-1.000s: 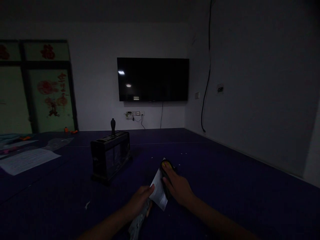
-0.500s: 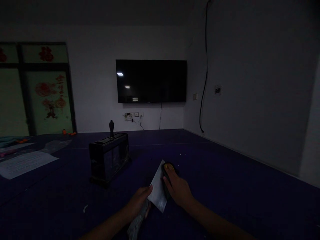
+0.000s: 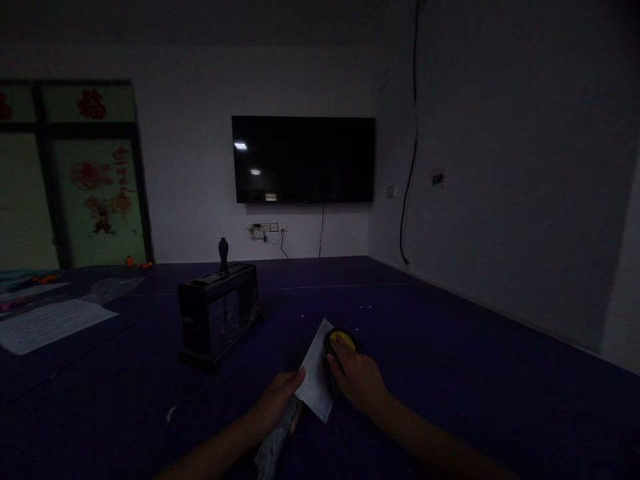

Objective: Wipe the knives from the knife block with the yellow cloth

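The room is dim. My left hand (image 3: 277,400) pinches the near edge of a white sheet of paper (image 3: 316,373) and also seems to hold a crumpled clear wrapper (image 3: 273,448) beneath it. My right hand (image 3: 357,380) is closed round a small black object with a yellow top (image 3: 342,339), pressed against the paper's right side on the dark purple table (image 3: 450,373).
A black box-shaped case with a dark knob on top (image 3: 217,312) stands to the left of my hands. White papers and clear plastic (image 3: 47,321) lie at the far left. A black TV (image 3: 303,159) hangs on the back wall above sockets.
My hands stay almost still on the paper and the black object. The view shifts slightly, and the yellow top shows a little more clearly now.
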The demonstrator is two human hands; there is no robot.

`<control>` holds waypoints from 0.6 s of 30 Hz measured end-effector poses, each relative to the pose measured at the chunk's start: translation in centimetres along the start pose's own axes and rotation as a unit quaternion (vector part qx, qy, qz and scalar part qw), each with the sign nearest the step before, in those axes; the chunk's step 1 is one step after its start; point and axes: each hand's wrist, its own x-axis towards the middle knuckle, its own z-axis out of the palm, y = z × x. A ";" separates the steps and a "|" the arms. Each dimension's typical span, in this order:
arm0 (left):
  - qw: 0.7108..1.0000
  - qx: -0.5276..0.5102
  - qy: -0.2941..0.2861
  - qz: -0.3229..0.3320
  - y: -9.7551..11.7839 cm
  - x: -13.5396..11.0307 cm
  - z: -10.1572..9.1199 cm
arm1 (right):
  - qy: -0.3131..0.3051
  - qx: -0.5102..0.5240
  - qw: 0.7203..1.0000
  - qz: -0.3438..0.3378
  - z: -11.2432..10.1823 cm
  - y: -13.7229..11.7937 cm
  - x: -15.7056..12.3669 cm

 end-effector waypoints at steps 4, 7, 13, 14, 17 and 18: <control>1.000 0.000 -0.004 0.002 -0.5 0.4 -0.4 | 0.009 0.008 1.000 -0.017 0.0 0.1 0.0; 1.000 0.005 -0.005 0.010 -1.0 0.7 -0.6 | 0.014 0.006 1.000 -0.018 0.0 0.1 -0.1; 1.000 0.004 -0.010 -0.003 -0.8 0.5 -0.6 | 0.011 0.001 1.000 -0.020 0.1 0.2 -0.1; 1.000 0.002 -0.008 -0.006 -0.7 0.5 -0.6 | 0.011 0.002 1.000 -0.021 0.1 0.2 -0.1; 1.000 0.000 -0.011 -0.012 -0.6 0.4 -0.5 | 0.009 0.005 1.000 -0.024 0.2 0.3 -0.1; 1.000 -0.001 -0.013 -0.012 -0.6 0.5 -0.5 | 0.007 0.005 1.000 -0.025 0.2 0.3 -0.1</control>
